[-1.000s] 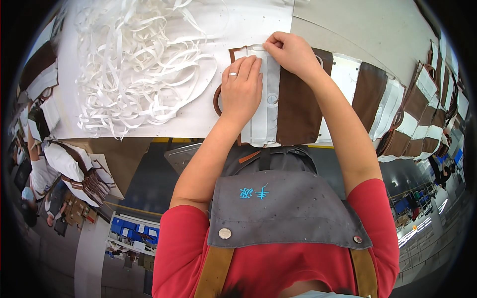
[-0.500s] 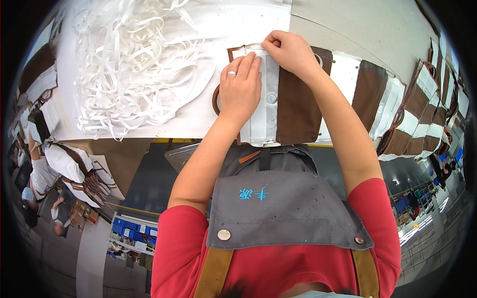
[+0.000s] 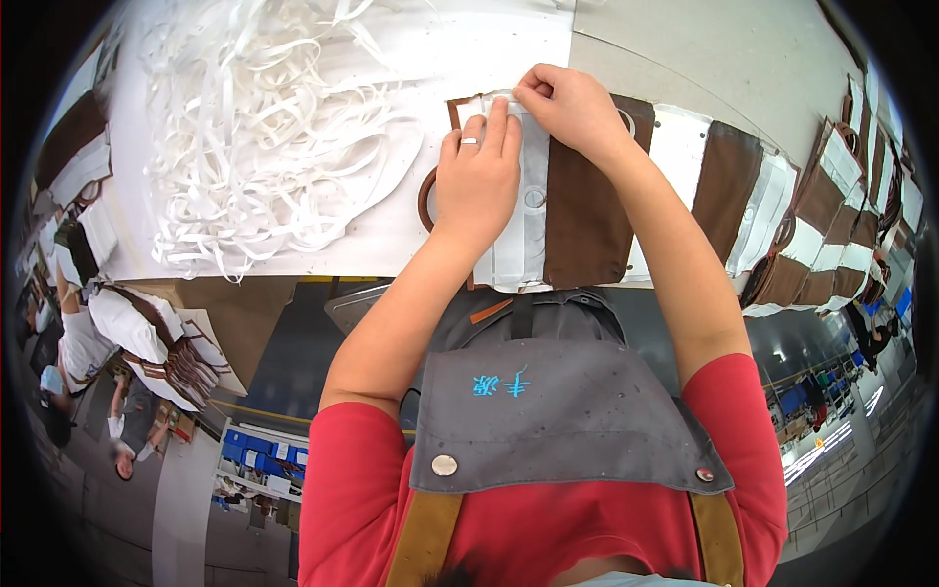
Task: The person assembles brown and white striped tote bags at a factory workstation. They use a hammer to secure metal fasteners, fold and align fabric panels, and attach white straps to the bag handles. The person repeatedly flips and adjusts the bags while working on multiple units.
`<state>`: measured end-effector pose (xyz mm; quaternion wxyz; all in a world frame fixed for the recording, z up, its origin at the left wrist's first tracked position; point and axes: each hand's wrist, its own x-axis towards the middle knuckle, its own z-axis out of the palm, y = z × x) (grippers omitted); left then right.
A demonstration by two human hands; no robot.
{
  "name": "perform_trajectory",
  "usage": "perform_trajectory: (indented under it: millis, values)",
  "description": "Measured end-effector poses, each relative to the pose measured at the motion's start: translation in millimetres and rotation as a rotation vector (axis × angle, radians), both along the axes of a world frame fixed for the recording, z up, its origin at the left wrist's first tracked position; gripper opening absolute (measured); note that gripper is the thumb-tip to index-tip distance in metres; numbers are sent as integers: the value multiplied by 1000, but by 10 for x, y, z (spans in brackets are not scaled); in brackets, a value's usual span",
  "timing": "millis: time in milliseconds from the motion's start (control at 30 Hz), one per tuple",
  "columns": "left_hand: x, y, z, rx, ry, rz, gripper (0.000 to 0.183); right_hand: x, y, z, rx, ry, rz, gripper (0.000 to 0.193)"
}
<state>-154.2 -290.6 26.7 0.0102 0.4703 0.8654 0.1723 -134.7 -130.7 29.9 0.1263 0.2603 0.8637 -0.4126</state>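
A brown and white bag panel (image 3: 589, 215) lies on the table in front of me, with a brown loop handle (image 3: 426, 201) showing at its left side. A pale, glossy strip (image 3: 534, 235) with a round mark runs down its white part. My left hand (image 3: 479, 181) rests on the white part left of this strip, fingers stretched toward the top edge and somewhat apart. At the strip's top end, my right hand (image 3: 572, 110) is closed in a pinch of thumb and index finger. Whatever sits between those fingertips is too small to make out.
A large tangle of white ribbon-like strips (image 3: 284, 137) covers the table's left side. More brown and white panels (image 3: 729, 181) overlap toward the right, with stacked ones (image 3: 822, 235) beyond. Stacked bag pieces (image 3: 161, 342) and co-workers are at the lower left.
My left hand has shifted slightly down and right, and its fingers have spread a little. My right hand stays pinched at almost the same spot. A co-worker at the lower left has moved.
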Motion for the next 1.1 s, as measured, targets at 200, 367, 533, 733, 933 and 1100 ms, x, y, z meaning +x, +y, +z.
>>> perform_trajectory:
  millis: [200, 367, 533, 733, 933, 1100]
  values:
    - [1, 20, 55, -108, -4, -11, 34, 45, 182, 185, 69, -54, 208, 18]
    - [-58, -33, 71, -103, -60, -24, 37, 194, 435, 441, 94, -171, 244, 16]
    - [-78, -55, 73, -104, -112, -22, 39, 491, 583, 378, -111, 3, 17, 15]
    - [-78, -49, 75, -131, -97, -30, 44, 697, 543, 218, -244, 12, -179, 15]
    - [-112, -40, 63, -133, -64, -48, 49, 608, 520, 248, -217, 22, -253, 15]
    - [-149, -17, 66, -173, -51, -77, 50, 612, 531, 209, -183, 26, -220, 14]
